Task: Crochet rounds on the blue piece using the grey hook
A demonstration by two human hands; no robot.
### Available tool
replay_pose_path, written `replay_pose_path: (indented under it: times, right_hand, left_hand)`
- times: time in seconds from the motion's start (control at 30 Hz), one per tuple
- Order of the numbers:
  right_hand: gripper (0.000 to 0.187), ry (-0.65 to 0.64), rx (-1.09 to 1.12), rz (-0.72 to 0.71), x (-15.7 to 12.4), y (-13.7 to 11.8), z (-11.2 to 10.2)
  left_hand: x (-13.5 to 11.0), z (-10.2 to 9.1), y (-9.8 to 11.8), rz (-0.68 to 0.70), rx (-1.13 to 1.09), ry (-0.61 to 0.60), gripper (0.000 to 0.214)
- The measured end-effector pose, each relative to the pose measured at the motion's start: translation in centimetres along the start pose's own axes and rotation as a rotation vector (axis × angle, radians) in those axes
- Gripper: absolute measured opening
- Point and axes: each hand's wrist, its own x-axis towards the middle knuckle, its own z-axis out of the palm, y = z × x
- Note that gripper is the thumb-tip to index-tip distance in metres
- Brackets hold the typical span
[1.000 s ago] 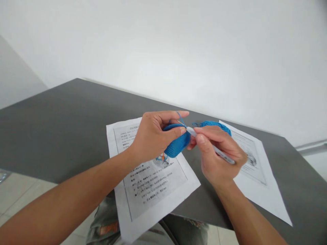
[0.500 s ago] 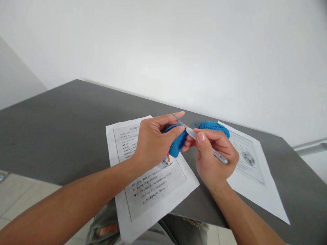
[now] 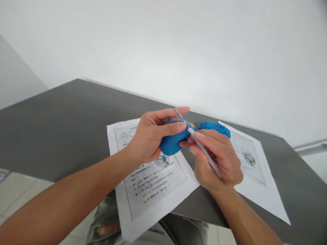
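My left hand (image 3: 150, 139) pinches a blue crocheted piece (image 3: 171, 142) between thumb and fingers, with a strand of blue yarn running over the raised index finger. A small orange marker (image 3: 158, 153) hangs from the piece's lower edge. My right hand (image 3: 217, 160) grips a silver crochet hook (image 3: 204, 151) like a pen, its tip at the top edge of the blue piece. Behind my right hand lies a ball of blue yarn (image 3: 216, 126), partly hidden by the fingers.
Two printed sheets lie on the dark grey table (image 3: 63, 122): one sheet (image 3: 150, 190) under my hands, overhanging the near edge, the other sheet (image 3: 255, 170) to the right. A white wall stands behind. My lap shows below the table edge.
My right hand has tilted, so the hook's handle now points down toward me. The left hand rolled the blue piece, showing more of its surface, and the orange marker shifted left.
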Motion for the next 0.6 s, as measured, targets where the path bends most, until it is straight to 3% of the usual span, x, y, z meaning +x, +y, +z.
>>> replay_pose_path:
  times: [0.23,0.6]
  right_hand:
    - [0.053,-0.105,-0.043,-0.014,1.2,0.7,-2.2]
    - [0.052,-0.178,-0.004,-0.009,1.4,0.9,-3.6]
  left_hand:
    - [0.7,-0.7,1.3,-0.102,0.128,-0.015,0.026]
    - [1.1,-1.3,2.2,-0.194,0.243,-0.023,0.021]
